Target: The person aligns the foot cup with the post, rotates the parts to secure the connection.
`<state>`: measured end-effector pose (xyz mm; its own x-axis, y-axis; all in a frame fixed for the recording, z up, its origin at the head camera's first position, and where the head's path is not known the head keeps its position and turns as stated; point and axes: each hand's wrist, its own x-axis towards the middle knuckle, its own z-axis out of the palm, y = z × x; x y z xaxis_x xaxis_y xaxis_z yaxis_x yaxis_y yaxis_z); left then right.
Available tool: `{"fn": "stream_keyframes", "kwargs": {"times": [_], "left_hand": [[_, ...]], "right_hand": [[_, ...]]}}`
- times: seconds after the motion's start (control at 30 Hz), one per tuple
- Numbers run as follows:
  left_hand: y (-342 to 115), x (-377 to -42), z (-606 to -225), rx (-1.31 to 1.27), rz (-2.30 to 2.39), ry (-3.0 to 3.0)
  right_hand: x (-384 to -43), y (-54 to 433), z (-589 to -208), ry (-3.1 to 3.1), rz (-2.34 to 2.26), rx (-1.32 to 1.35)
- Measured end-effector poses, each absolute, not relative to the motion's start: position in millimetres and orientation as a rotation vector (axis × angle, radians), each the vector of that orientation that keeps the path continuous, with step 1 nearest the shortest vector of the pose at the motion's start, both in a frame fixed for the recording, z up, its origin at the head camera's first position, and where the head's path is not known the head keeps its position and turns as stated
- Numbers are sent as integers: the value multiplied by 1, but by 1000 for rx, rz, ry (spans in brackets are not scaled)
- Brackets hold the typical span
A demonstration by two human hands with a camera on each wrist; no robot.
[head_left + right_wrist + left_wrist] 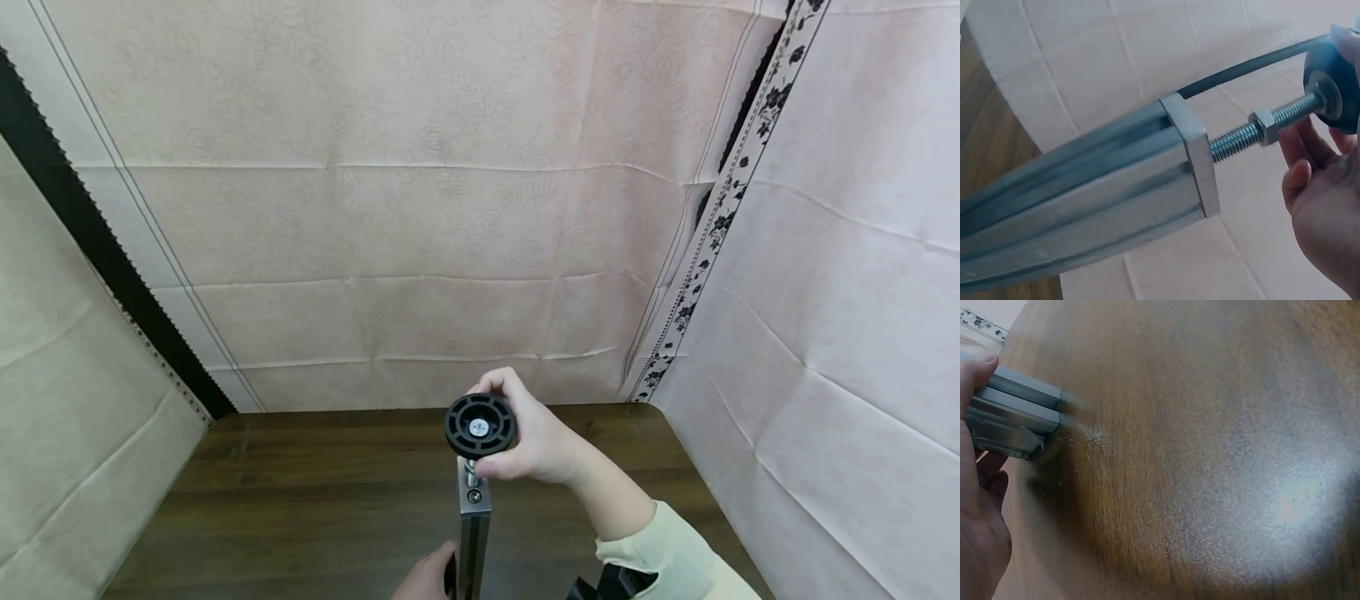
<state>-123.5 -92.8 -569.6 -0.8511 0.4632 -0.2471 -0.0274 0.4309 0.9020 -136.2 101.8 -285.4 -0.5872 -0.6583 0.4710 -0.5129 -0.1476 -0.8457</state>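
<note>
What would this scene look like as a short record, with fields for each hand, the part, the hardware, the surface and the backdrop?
Right hand: right hand grips the round black foot at its rim
Left hand: left hand holds the metal profile farther down
Part: grooved metal profile with an end plate
Hardware: threaded rod between end plate and foot; nut partway along, apart from both
Surface: wood-grain table
Backdrop: pale creased cloth; floral border on the right
</note>
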Motion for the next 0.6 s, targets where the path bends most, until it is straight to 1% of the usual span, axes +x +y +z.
{"fn": "stream_keyframes", "kwargs": {"times": [0.4, 0.6], "left_hand": [[-93, -122, -571, 436, 1450, 2272], [-92, -121, -571, 437, 1458, 2265]], "right_hand": [[-113, 94, -285, 2327, -1912, -1082], [-110, 93, -285, 2352, -1914, -1080]]}}
